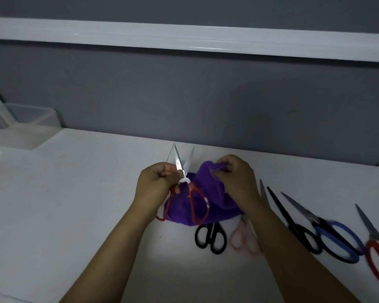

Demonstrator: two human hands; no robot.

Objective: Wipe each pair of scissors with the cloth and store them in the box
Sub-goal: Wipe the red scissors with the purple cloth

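Left hand (157, 182) grips red scissors (192, 193), right hand (234, 176) clutches purple cloth (197, 193); five pairs (210, 237) lie alongside.

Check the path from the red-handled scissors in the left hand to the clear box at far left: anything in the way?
Nothing visible. The white table between the red-handled scissors and the clear box shows nothing on it.

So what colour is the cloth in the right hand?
Purple cloth, gripped by the right hand; the head view shows it.
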